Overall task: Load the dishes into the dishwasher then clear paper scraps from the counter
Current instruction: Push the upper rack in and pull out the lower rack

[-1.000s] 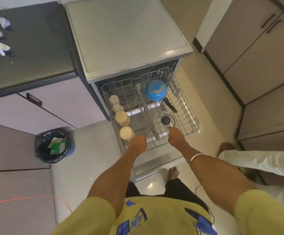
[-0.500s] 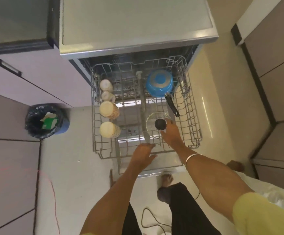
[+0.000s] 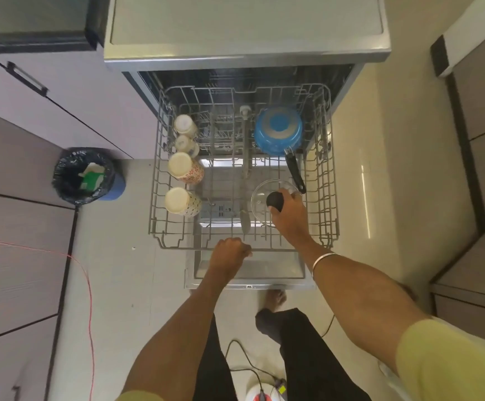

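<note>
1. Dishwasher (image 3: pixel 247 27): flat grey metal top, door dropped open; wire rack (image 3: pixel 329 175) of thin grey rods pulled out over the door.
2. Right hand (image 3: pixel 289 215): fingers curled round the black rounded knob (image 3: pixel 274 200) of a clear glass lid (image 3: pixel 260 198); lid is round, transparent, lying in the rack's near right part; a pale metal bangle (image 3: pixel 321 260) sits on that wrist.
3. Left hand (image 3: pixel 228 256): fingers curled, at the rack's front rail at its middle; whether they close round the wire cannot be told from this angle.
4. Blue saucepan (image 3: pixel 278 131): upside down in the rack's far right part, round glossy base up; its black straight handle (image 3: pixel 295 172) points towards the lid, ending just beside the lid's rim.
5. Four cups along the rack's left side, all mouth down, cream bases up; two small plain ones (image 3: pixel 184 125) at the back; two taller patterned ones (image 3: pixel 181 166) nearer the front.
6. Grey spray arm (image 3: pixel 244 180): long, narrow, runs down the rack's centre.
7. Bin (image 3: pixel 86 175): round, blue, lined with crinkled black plastic, holding white and green scraps; stands on the pale tiled floor left of the rack, well apart from it.
8. Thin red cable (image 3: pixel 89 285) curves across the floor at left.
</note>
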Available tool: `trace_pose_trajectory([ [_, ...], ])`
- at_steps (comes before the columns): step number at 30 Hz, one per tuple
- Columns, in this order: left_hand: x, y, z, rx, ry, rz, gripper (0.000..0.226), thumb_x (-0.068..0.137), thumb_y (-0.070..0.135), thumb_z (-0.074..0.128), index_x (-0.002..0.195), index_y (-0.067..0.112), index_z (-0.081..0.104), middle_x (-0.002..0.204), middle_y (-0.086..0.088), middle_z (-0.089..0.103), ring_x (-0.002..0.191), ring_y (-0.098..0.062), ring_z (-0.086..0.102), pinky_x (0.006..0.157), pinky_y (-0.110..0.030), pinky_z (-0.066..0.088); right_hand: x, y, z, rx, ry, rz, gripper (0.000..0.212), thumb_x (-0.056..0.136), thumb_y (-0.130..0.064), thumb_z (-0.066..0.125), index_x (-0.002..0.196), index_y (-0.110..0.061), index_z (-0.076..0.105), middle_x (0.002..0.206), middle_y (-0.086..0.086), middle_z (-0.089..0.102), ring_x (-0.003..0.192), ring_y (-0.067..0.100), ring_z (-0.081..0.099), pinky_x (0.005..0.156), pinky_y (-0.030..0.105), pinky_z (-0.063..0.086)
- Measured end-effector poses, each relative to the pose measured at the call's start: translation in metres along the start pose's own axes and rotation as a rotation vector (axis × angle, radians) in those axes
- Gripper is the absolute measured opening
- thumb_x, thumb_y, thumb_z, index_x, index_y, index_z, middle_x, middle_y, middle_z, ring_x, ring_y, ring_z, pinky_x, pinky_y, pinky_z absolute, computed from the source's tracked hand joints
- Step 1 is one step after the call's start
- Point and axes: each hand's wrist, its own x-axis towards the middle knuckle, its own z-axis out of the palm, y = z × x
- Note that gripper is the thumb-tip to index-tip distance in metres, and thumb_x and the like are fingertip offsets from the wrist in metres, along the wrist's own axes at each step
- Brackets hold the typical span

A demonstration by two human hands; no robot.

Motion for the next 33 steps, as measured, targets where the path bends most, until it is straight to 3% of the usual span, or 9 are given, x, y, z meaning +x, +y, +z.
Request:
trace_pose_trajectory([
  [10,-0.004,-0.006,0.015,-0.005,0.055,-0.021,0.016,0.091,0.030,0.067,0.105,0.027,0.075,0.092,0.003,0.072,0.088,-0.016,0.068,0.088,-0.034,0.052,-0.003,0.021,0.010,0.003,0.025,0.120,0.052,0.086,-0.019,0.070,0.132,-0.013,0.047,0.126,0.020,0.051,0.111,0.039,0.057,0.095,0.046,0.052],
  [15,-0.016,-0.006,0.019,-0.046,0.097,-0.048,0.022,0.091,0.018,0.068,0.112,0.023,0.071,0.108,0.001,0.069,0.102,-0.020,0.061,0.091,-0.033,0.046,-0.006,0.015,0.010,-0.005,0.018,0.148,0.057,0.083,-0.018,0.073,0.132,-0.010,0.044,0.127,0.020,0.050,0.113,0.038,0.056,0.094,0.044,0.052],
  [19,-0.023,-0.015,0.018,0.040,0.042,-0.019,0.043,0.085,0.000,0.067,0.126,0.015,0.060,0.125,-0.006,0.063,0.115,-0.026,0.058,0.101,-0.037,0.044,-0.025,0.010,0.010,-0.091,0.123,0.072,0.054,0.086,-0.022,0.068,0.133,-0.013,0.041,0.130,0.016,0.049,0.117,0.033,0.053,0.094,0.043,0.054],
  [24,-0.020,-0.026,0.010,0.156,-0.029,-0.044,0.029,0.089,0.016,0.069,0.116,0.026,0.064,0.117,0.002,0.068,0.107,-0.021,0.064,0.097,-0.038,0.048,-0.062,0.000,0.025,-0.066,0.110,-0.184,0.025,0.096,-0.024,0.051,0.118,-0.013,0.055,0.108,0.009,0.060,0.097,0.023,0.057,0.082,0.034,0.053],
  [28,-0.022,-0.018,0.011,0.115,0.014,-0.104,0.024,0.092,0.020,0.066,0.115,0.027,0.066,0.117,0.004,0.070,0.108,-0.020,0.065,0.099,-0.038,0.044,-0.095,-0.001,0.046,-0.174,-0.057,-0.397,0.031,0.102,-0.031,0.036,0.119,-0.017,0.058,0.114,0.002,0.060,0.105,0.017,0.054,0.095,0.031,0.045],
  [30,-0.023,-0.015,0.014,0.106,0.023,-0.129,0.026,0.094,0.015,0.063,0.117,0.026,0.065,0.121,0.003,0.068,0.112,-0.021,0.062,0.104,-0.038,0.039,-0.106,0.006,0.059,-0.207,-0.084,-0.376,0.028,0.100,-0.021,0.044,0.123,-0.016,0.058,0.121,0.003,0.059,0.114,0.019,0.053,0.101,0.031,0.040],
  [33,-0.023,-0.013,0.018,0.141,-0.012,-0.137,0.036,0.092,0.010,0.063,0.125,0.023,0.060,0.130,0.000,0.062,0.121,-0.025,0.056,0.111,-0.045,0.033,-0.115,0.009,0.069,-0.268,-0.121,-0.305,0.041,0.088,0.000,0.056,0.127,-0.013,0.059,0.126,0.006,0.057,0.120,0.022,0.050,0.106,0.031,0.036],
])
